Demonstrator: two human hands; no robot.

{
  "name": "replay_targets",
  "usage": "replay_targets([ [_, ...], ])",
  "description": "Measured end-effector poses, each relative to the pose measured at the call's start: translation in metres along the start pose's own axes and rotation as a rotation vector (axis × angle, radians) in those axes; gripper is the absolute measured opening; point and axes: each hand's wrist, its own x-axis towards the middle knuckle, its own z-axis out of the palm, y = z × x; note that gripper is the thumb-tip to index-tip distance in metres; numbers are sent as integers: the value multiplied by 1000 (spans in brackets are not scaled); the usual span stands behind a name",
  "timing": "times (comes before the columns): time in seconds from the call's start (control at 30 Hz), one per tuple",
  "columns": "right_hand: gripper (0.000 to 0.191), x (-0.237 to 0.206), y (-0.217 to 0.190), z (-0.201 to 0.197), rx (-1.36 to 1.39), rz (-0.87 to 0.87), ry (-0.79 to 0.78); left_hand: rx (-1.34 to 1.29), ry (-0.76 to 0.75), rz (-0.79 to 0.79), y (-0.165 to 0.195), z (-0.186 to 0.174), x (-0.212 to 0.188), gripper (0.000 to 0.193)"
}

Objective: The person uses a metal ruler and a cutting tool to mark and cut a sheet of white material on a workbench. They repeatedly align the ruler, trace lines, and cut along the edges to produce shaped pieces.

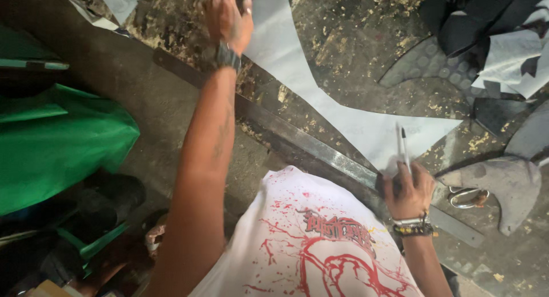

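Head view: nearest, the right hand (407,189) is closed around a pen (404,148), tip up, at the worktable's metal edge (297,138), beside scissors (468,196). A pale grey cut sheet (343,117) stretches away to the left hand (227,16), fingers curled, whose grasp is cropped, so its hold is unclear.

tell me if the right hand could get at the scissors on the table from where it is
Probably yes: the right hand, gripping a pen, sits just beside the scissors with nothing between them, though its grip is already occupied.
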Motion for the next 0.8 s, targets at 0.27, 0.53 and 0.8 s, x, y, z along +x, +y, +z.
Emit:
replay_targets([
  [0.27,51,-67,34,-28,-48,79,-141,-241,-367,266,58,-46,-165,38],
  [0.53,63,-71,51,-28,-175,118,-256,-393,-554,359,73,-101,-231,56],
  [0.8,50,-60,54,-28,-171,78,-276,-308,-861,430,67,-86,-217,47],
])
